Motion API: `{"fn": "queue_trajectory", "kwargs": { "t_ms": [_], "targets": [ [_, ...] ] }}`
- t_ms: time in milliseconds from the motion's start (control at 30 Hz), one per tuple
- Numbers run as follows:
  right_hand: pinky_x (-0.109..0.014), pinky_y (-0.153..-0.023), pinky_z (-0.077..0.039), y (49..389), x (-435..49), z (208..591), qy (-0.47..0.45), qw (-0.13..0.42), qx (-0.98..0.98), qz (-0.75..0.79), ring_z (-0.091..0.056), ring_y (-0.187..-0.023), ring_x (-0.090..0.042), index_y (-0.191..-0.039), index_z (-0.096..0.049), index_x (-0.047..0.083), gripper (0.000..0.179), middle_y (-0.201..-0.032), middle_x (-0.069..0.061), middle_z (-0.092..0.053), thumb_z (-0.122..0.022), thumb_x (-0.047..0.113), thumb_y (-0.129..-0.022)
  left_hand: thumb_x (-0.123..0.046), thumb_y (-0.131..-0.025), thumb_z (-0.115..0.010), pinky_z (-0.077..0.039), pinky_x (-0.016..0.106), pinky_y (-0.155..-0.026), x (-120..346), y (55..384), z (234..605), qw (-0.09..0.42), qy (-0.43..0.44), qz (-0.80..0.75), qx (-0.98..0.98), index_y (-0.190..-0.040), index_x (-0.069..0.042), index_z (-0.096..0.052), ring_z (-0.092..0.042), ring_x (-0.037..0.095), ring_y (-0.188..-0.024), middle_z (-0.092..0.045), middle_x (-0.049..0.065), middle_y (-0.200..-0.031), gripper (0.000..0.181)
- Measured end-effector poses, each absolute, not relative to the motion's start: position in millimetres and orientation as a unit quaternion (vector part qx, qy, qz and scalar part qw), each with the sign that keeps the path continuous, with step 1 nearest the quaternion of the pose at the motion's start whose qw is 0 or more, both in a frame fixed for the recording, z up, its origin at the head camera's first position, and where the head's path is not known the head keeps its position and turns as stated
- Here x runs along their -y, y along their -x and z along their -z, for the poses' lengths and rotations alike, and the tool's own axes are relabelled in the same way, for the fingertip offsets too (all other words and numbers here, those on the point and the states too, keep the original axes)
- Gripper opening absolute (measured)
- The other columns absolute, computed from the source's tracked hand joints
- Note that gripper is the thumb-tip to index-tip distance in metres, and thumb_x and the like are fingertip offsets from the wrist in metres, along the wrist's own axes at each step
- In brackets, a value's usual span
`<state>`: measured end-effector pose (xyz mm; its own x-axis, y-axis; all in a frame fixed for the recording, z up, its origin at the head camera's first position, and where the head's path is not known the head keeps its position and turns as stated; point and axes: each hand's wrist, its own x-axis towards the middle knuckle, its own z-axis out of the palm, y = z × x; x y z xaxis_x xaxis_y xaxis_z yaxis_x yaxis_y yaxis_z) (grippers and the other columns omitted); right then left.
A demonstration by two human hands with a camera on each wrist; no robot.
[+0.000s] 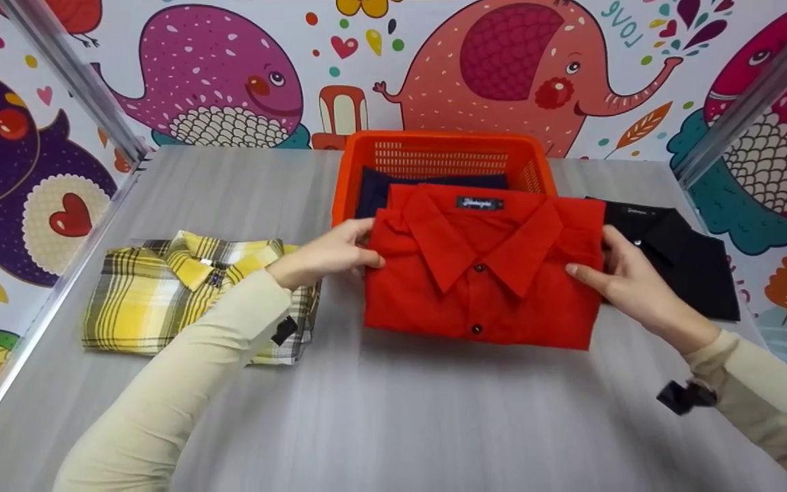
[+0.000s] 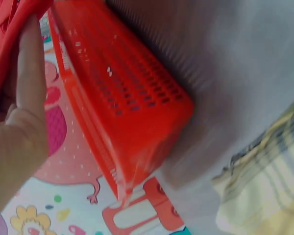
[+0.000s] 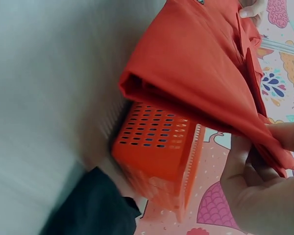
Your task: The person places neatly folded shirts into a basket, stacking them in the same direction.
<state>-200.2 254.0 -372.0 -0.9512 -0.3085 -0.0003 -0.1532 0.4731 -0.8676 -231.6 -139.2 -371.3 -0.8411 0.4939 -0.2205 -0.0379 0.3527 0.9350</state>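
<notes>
A folded red shirt (image 1: 427, 301), collar up and buttons facing me, is held up in front of an orange plastic basket (image 1: 352, 154). My left hand (image 1: 332, 254) pinches its left edge, thumb on the front. On the opposite edge my right hand (image 1: 629, 273) grips with the thumb in front and fingers behind. The right wrist view shows the folded layers of the red shirt (image 3: 196, 68) between thumb and fingers of the right hand (image 3: 264, 196), raised over the basket (image 3: 149, 171). Dark blue folded cloth (image 1: 371, 195) lies inside the basket, partly hidden by the shirt.
A folded yellow plaid shirt (image 1: 141, 301) lies on the grey table (image 1: 393, 424) at the left, partly behind my left forearm. To the right is a folded black shirt (image 1: 694, 266). A cartoon-printed wall (image 1: 503, 68) stands behind the basket, with metal posts (image 1: 86, 82) at the corners.
</notes>
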Motion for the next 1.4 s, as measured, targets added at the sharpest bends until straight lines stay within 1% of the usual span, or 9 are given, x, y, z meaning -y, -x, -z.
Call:
{"fn": "queue_trajectory", "kwargs": {
  "t_ms": [267, 467, 667, 833, 900, 1067, 1133, 1233, 1400],
  "targets": [
    [-0.022, -0.079, -0.053, 227.2, -236.6, 364.0, 0.112, 0.049, -0.847, 0.518, -0.058, -0.097, -0.018, -0.131, -0.038, -0.004, 0.043, -0.120, -0.017, -0.053, -0.060, 0.008, -0.095, 0.001, -0.089, -0.057, -0.054, 0.027, -0.061, 147.7, 252.4, 358.2, 0.234, -0.133, -0.554, -0.788, -0.128, 0.000, -0.049, -0.061, 0.019, -0.080, -0.059, 0.014, -0.103, 0.040],
    [-0.022, -0.077, -0.052, 247.9, -227.6, 354.8, 0.083, 0.029, -0.840, 0.535, -0.059, -0.093, -0.016, -0.128, -0.041, 0.001, 0.040, -0.114, -0.014, -0.057, -0.061, 0.008, -0.094, 0.002, -0.090, -0.055, -0.057, 0.030, -0.063, 148.4, 268.8, 338.1, 0.218, -0.131, -0.541, -0.802, -0.126, 0.000, -0.048, -0.062, 0.024, -0.084, -0.058, 0.016, -0.107, 0.037],
    [-0.023, -0.077, -0.051, 266.9, -222.9, 346.5, 0.050, 0.026, -0.837, 0.544, -0.060, -0.093, -0.016, -0.124, -0.043, 0.007, 0.034, -0.114, -0.014, -0.059, -0.060, 0.010, -0.095, 0.001, -0.091, -0.055, -0.057, 0.031, -0.065, 145.9, 286.7, 325.1, 0.207, -0.127, -0.529, -0.813, -0.127, -0.002, -0.048, -0.062, 0.024, -0.085, -0.056, 0.016, -0.110, 0.036],
    [-0.024, -0.078, -0.051, 284.4, -217.9, 335.4, 0.043, 0.026, -0.841, 0.538, -0.059, -0.093, -0.016, -0.124, -0.042, 0.008, 0.035, -0.114, -0.014, -0.058, -0.060, 0.014, -0.095, 0.001, -0.091, -0.054, -0.057, 0.030, -0.062, 146.2, 301.4, 322.3, 0.192, -0.120, -0.531, -0.817, -0.125, -0.002, -0.049, -0.062, 0.021, -0.078, -0.057, 0.015, -0.108, 0.034],
    [-0.023, -0.076, -0.051, 291.4, -216.1, 330.4, 0.041, 0.025, -0.845, 0.533, -0.058, -0.090, -0.016, -0.125, -0.041, 0.008, 0.036, -0.112, -0.014, -0.058, -0.061, 0.015, -0.095, 0.001, -0.091, -0.054, -0.057, 0.029, -0.060, 146.1, 305.7, 321.2, 0.185, -0.113, -0.530, -0.820, -0.124, -0.003, -0.050, -0.061, 0.020, -0.074, -0.057, 0.015, -0.107, 0.033],
    [-0.025, -0.080, -0.053, 306.8, -212.3, 321.9, 0.035, 0.022, -0.853, 0.521, -0.061, -0.088, -0.015, -0.122, -0.042, 0.006, 0.035, -0.114, -0.018, -0.059, -0.062, 0.014, -0.094, 0.001, -0.091, -0.055, -0.056, 0.027, -0.058, 142.4, 313.6, 318.8, 0.180, -0.109, -0.520, -0.828, -0.126, -0.002, -0.050, -0.061, 0.017, -0.069, -0.057, 0.014, -0.106, 0.035],
    [-0.028, -0.086, -0.051, 312.0, -210.8, 320.0, 0.031, 0.022, -0.858, 0.512, -0.061, -0.092, -0.016, -0.121, -0.043, 0.006, 0.034, -0.118, -0.020, -0.058, -0.062, 0.014, -0.094, 0.001, -0.091, -0.055, -0.056, 0.027, -0.057, 140.6, 316.7, 318.4, 0.179, -0.112, -0.516, -0.831, -0.126, -0.002, -0.050, -0.060, 0.017, -0.067, -0.057, 0.014, -0.106, 0.036],
    [-0.031, -0.088, -0.050, 319.3, -207.3, 318.0, 0.019, 0.022, -0.875, 0.484, -0.059, -0.097, -0.020, -0.121, -0.045, 0.004, 0.035, -0.121, -0.021, -0.056, -0.062, 0.015, -0.093, 0.002, -0.091, -0.056, -0.056, 0.026, -0.057, 138.6, 321.2, 318.2, 0.175, -0.109, -0.512, -0.834, -0.127, -0.002, -0.051, -0.060, 0.016, -0.065, -0.057, 0.013, -0.104, 0.036],
    [-0.033, -0.090, -0.047, 329.9, -200.2, 314.7, -0.003, 0.030, -0.898, 0.439, -0.053, -0.107, -0.024, -0.129, -0.045, 0.000, 0.043, -0.127, -0.020, -0.051, -0.061, 0.019, -0.094, 0.001, -0.092, -0.058, -0.056, 0.026, -0.057, 136.7, 327.9, 320.0, 0.168, -0.088, -0.503, -0.843, -0.127, -0.004, -0.052, -0.055, 0.014, -0.059, -0.057, 0.011, -0.094, 0.035]
  ]
}}
